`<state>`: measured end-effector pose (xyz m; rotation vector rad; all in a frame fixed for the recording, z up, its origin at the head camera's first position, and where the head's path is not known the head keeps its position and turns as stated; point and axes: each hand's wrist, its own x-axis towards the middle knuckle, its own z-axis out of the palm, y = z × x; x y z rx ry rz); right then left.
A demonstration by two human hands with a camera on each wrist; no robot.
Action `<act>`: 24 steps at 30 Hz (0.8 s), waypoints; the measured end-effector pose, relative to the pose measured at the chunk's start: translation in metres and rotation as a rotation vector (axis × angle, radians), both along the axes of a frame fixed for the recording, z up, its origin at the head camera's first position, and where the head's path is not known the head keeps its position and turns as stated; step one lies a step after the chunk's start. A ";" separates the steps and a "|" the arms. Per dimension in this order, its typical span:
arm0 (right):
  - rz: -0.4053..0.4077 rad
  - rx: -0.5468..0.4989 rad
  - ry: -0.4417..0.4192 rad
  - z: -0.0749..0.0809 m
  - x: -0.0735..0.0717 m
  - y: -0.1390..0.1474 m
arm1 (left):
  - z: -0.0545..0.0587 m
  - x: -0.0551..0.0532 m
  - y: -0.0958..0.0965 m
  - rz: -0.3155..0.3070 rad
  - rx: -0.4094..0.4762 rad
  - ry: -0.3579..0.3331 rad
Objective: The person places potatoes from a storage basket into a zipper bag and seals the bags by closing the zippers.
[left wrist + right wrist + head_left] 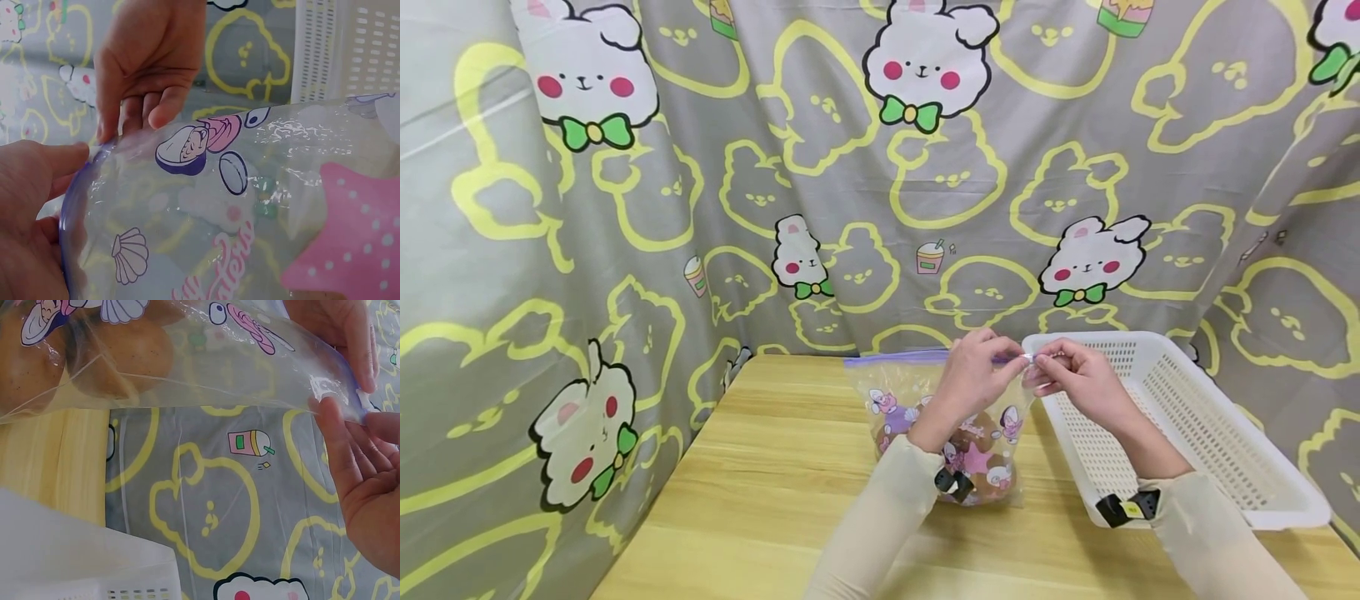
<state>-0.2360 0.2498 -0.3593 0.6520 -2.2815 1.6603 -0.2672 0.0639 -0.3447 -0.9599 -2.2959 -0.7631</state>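
Note:
A clear zip bag with a purple top edge and pink and purple sea prints stands upright on the table. Brown speckled round things that look like potatoes fill its lower part. At the bag's top right corner, my left hand pinches the purple zip edge between thumb and fingers. My right hand pinches the same corner from the right, its fingertips almost meeting the left ones. Between them a small whitish piece shows, mostly covered by the fingers.
Right of the bag, a white perforated plastic basket rests on the wooden table, partly beneath my right forearm. A grey curtain with rabbit prints hangs behind the table and along its sides.

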 end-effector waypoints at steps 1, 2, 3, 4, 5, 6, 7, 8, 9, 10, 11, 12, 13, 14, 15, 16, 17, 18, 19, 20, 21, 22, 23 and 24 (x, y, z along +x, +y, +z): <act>0.006 0.003 0.004 0.000 0.000 0.000 | 0.000 0.000 0.000 0.000 -0.009 0.002; 0.010 0.007 0.009 0.000 -0.001 0.000 | 0.000 0.000 0.000 0.004 -0.022 0.003; 0.010 0.016 0.013 -0.001 -0.001 0.000 | 0.000 0.001 0.001 0.011 -0.035 0.008; 0.007 0.030 0.018 -0.001 -0.001 0.000 | -0.001 0.001 0.001 0.021 -0.049 0.016; 0.002 0.041 0.024 -0.001 -0.001 0.000 | -0.001 0.001 0.002 0.033 -0.061 0.025; -0.002 0.053 0.028 -0.001 -0.001 0.000 | -0.001 0.002 0.003 0.043 -0.069 0.033; -0.009 0.062 0.032 -0.001 -0.001 -0.001 | -0.001 0.002 0.004 0.055 -0.077 0.042; -0.017 0.070 0.035 -0.001 -0.001 -0.001 | -0.001 0.003 0.005 0.068 -0.084 0.050; -0.027 0.077 0.039 -0.002 -0.001 -0.002 | -0.001 0.003 0.006 0.078 -0.088 0.059; -0.034 0.083 0.043 -0.002 -0.001 -0.002 | -0.001 0.004 0.006 0.087 -0.092 0.066; -0.038 0.082 0.044 -0.002 -0.001 -0.003 | -0.001 0.004 0.006 0.094 -0.094 0.071; -0.042 0.083 0.045 -0.002 -0.001 -0.003 | -0.001 0.004 0.006 0.097 -0.096 0.075; -0.048 0.084 0.049 -0.002 0.000 -0.004 | -0.001 0.004 0.006 0.101 -0.098 0.079; -0.051 0.084 0.051 -0.002 0.000 -0.004 | -0.002 0.004 0.005 0.105 -0.099 0.082; -0.053 0.085 0.054 -0.002 -0.001 -0.004 | -0.002 0.003 0.004 0.108 -0.096 0.082; -0.053 0.083 0.055 -0.002 -0.001 -0.003 | -0.002 0.003 0.002 0.110 -0.090 0.079; -0.051 0.075 0.054 -0.002 -0.001 -0.003 | -0.003 0.002 -0.001 0.113 -0.081 0.078; -0.049 0.069 0.052 -0.002 -0.001 -0.003 | -0.003 0.002 -0.003 0.115 -0.071 0.073; -0.046 0.063 0.050 -0.002 -0.001 -0.002 | -0.004 0.001 -0.006 0.116 -0.058 0.066; -0.041 0.057 0.049 -0.001 -0.001 -0.002 | -0.004 0.001 -0.009 0.118 -0.049 0.059; -0.036 0.055 0.048 -0.001 -0.001 -0.002 | -0.004 0.000 -0.011 0.116 -0.040 0.051; -0.031 0.052 0.047 -0.001 -0.001 -0.002 | -0.005 0.000 -0.013 0.112 -0.034 0.044; -0.027 0.053 0.047 -0.001 -0.002 -0.002 | -0.005 0.000 -0.015 0.107 -0.032 0.040; -0.025 0.058 0.047 -0.001 -0.002 -0.002 | -0.005 -0.001 -0.016 0.100 -0.032 0.035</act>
